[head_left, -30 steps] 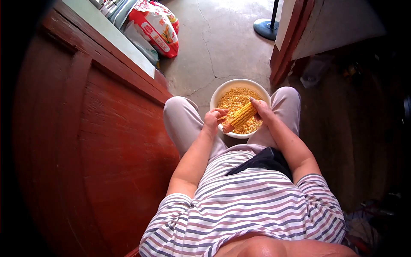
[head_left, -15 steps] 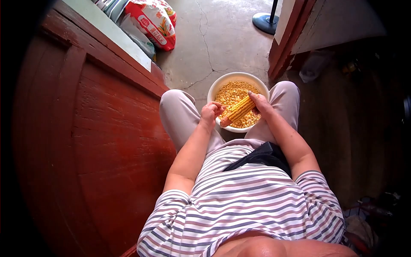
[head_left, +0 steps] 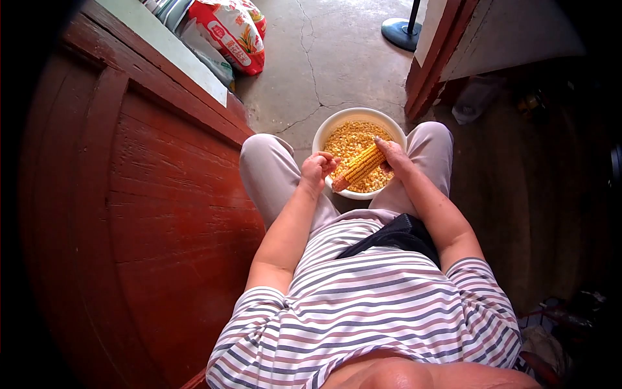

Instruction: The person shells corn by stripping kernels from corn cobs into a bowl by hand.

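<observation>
A white bowl (head_left: 320, 133) between my knees holds loose yellow corn kernels (head_left: 352, 135). Over it, my right hand (head_left: 395, 154) grips the upper end of a corn cob (head_left: 359, 165), which slants down to the left. Yellow kernels cover most of the cob, and its lower left end is bare and reddish. My left hand (head_left: 317, 167) is at the bowl's left rim, close to the cob, its fingers curled together. Whether anything is between those fingers is too small to make out.
A red wooden door (head_left: 181, 207) is at the left. Beyond it a red and white bag (head_left: 236, 37) lies on the cracked concrete floor (head_left: 278, 97). A round black stand base (head_left: 400, 35) is at the top, near the red door frame (head_left: 431, 71) on the right.
The bowl, knees and hands appear slightly higher in the view. My left hand's fingers have curled in more and sit a little farther from the cob. My right hand still grips the cob.
</observation>
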{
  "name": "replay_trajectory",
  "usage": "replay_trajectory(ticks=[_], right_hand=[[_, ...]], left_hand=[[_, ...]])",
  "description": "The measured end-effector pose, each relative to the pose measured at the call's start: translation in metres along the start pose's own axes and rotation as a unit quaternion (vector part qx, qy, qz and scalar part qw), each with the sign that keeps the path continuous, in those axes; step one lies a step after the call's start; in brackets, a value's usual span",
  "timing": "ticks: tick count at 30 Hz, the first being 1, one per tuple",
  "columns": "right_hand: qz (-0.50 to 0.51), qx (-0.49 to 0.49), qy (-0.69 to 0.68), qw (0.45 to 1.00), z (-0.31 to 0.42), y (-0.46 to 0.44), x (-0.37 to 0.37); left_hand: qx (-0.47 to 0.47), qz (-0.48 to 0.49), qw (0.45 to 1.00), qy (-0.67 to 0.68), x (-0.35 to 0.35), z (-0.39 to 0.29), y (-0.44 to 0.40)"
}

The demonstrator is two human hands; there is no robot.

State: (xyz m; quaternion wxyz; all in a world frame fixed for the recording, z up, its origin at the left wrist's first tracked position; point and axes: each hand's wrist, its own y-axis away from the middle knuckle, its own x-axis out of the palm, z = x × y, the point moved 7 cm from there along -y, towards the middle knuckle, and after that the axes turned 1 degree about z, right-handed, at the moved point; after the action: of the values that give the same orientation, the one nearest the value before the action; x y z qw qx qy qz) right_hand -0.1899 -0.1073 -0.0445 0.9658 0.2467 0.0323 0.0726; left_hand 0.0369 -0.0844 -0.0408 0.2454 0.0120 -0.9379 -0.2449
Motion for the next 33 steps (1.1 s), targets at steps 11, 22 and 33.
replay_trajectory(ticks=[11,22,33], right_hand=[[-0.013,0.001,-0.006,1.000,-0.001,0.000,0.001],[-0.016,-0.004,-0.008,1.000,0.005,0.005,0.002],[-0.014,-0.003,-0.021,1.000,0.003,0.003,0.002]], left_hand=[[0.000,0.005,1.000,0.021,0.000,-0.002,0.000],[-0.011,0.018,0.997,0.077,-0.004,0.005,-0.007],[-0.015,0.017,0.997,0.075,0.000,0.002,-0.003]])
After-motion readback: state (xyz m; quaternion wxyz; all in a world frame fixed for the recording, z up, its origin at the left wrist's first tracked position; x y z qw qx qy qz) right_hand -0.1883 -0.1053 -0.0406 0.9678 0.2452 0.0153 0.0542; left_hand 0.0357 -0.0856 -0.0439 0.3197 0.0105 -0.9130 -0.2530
